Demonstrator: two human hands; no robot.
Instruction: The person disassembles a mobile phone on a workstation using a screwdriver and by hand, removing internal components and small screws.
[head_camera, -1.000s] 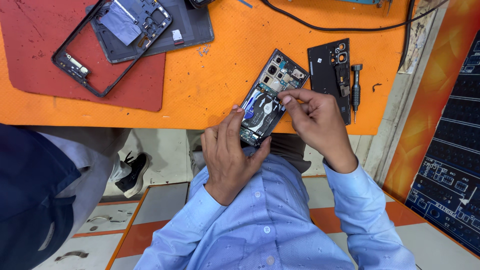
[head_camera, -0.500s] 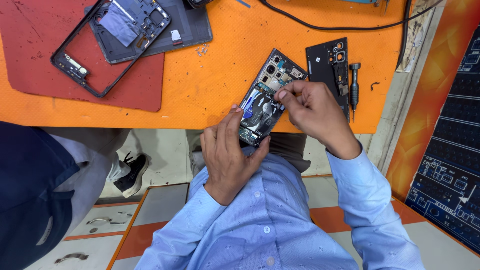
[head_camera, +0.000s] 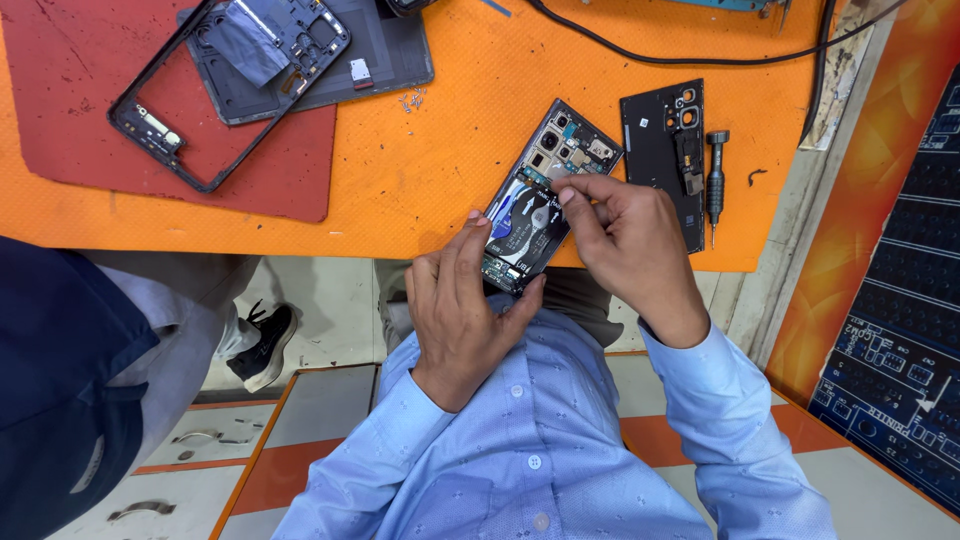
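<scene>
1. Head view: the opened phone (head_camera: 548, 195) lies tilted at the near edge of the orange table (head_camera: 450, 160), its back off and its boards and coil bare. The left hand (head_camera: 465, 310) clasps its lower end, thumb on one side and fingers on the other. The right hand (head_camera: 630, 240) pinches thumb and forefinger together over the middle of the phone; whether anything small sits between the fingertips is too fine to tell.
2. Same view, surroundings: just right of the phone lies a black back cover (head_camera: 662, 150), and beside that a small dark screwdriver (head_camera: 716, 180). Up left, a red mat (head_camera: 150, 110) carries an empty phone frame (head_camera: 225, 95), which overlaps a grey tablet-like slab (head_camera: 385, 50). A few tiny screws (head_camera: 412, 99) lie loose near the slab. A black cable (head_camera: 680, 55) runs across the top.
3. Hidden or cut off: the right hand covers part of the phone's middle; the left palm hides its bottom corner. A second person's dark sleeve (head_camera: 60, 400) and shoe (head_camera: 265, 345) show at left, the rest out of frame. The circuit-pattern panel (head_camera: 900, 330) at right is cut by the edge.
</scene>
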